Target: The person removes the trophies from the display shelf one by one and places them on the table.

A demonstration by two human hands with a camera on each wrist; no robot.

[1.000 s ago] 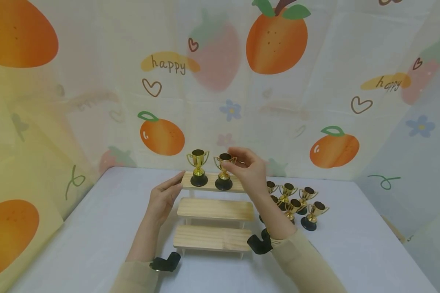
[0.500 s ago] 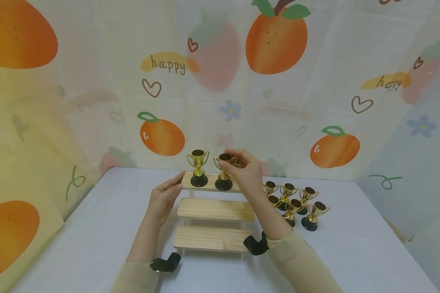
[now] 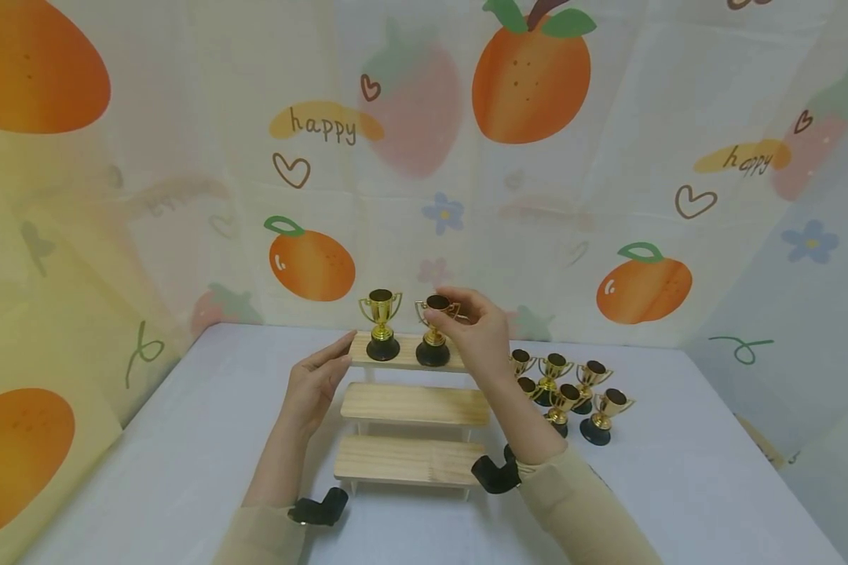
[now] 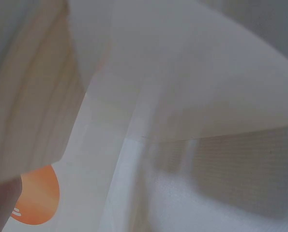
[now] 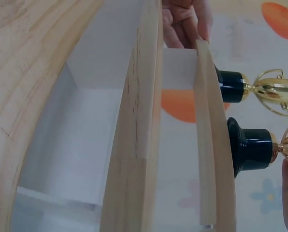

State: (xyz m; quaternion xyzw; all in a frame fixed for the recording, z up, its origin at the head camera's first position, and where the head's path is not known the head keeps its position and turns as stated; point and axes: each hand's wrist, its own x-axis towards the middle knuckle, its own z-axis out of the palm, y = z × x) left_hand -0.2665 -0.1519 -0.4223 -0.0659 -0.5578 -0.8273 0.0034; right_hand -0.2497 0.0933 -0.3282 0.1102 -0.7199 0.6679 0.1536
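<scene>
A three-tier wooden display stand (image 3: 414, 402) stands mid-table. On its top shelf are two small gold trophies with black bases. My right hand (image 3: 482, 336) pinches the cup of the right-hand trophy (image 3: 434, 351), which is upright with its base on the shelf. Left of it, the other trophy (image 3: 383, 348) stands untouched. My left hand (image 3: 316, 390) holds the left end of the top shelf, thumb toward the front. In the right wrist view, both trophies appear sideways beside the top shelf (image 5: 224, 159). A blurred wooden shelf end (image 4: 32, 111) fills the left wrist view's upper left.
Several more gold trophies (image 3: 567, 399) stand grouped on the white tablecloth (image 3: 685, 471), right of the stand and partly behind my right forearm. The two lower shelves are bare wood. A fruit-printed cloth (image 3: 396, 227) hangs behind the table.
My right hand first shifts slightly left at the trophy, then the trophy and hand move slightly right along the top shelf. My left hand stays at the shelf's end.
</scene>
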